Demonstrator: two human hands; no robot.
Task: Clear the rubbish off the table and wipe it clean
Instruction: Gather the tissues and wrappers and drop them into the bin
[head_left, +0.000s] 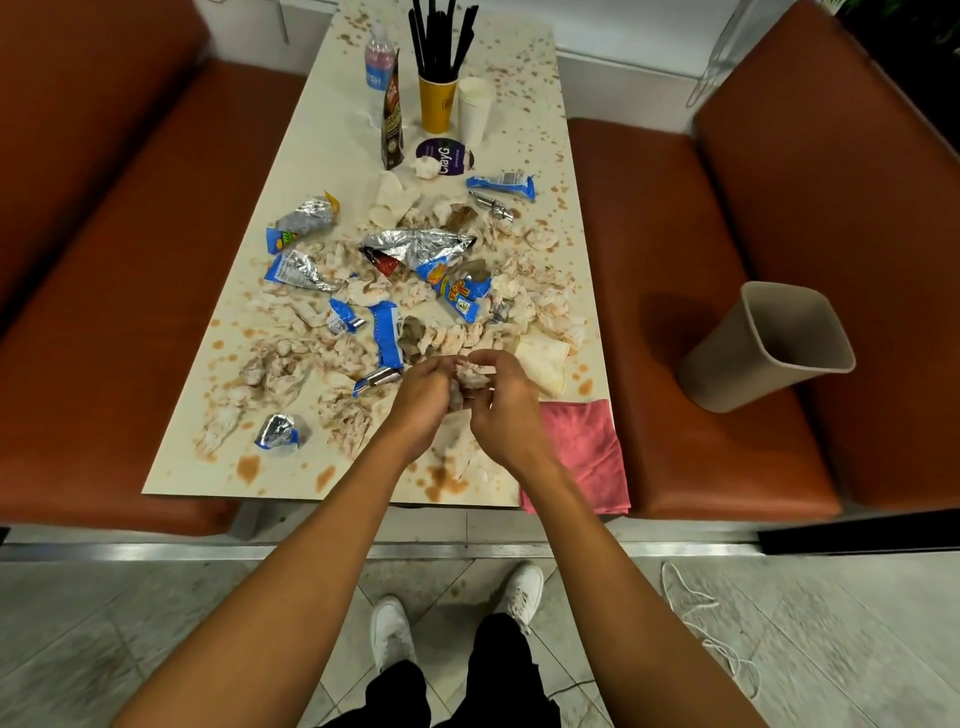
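Observation:
The white table (332, 156) is spattered with brown sauce and strewn with stained, crumpled tissues and several foil and blue snack wrappers (387, 338). Over its near edge my left hand (421, 400) and my right hand (506, 410) are held together, both gripping a wad of stained tissue (470, 376) between their curled fingers. A pink cloth (582, 452) lies on the near right corner, just right of my right wrist. A beige bin (763, 348) lies tilted on the right bench, its mouth facing up and left.
At the far end stand a yellow cup of black straws (438, 101), a white paper cup (474, 111), a water bottle (377, 62) and an upright dark snack bag (392, 119). Orange benches (104, 260) flank the table. A white cord (701, 618) lies on the tiled floor.

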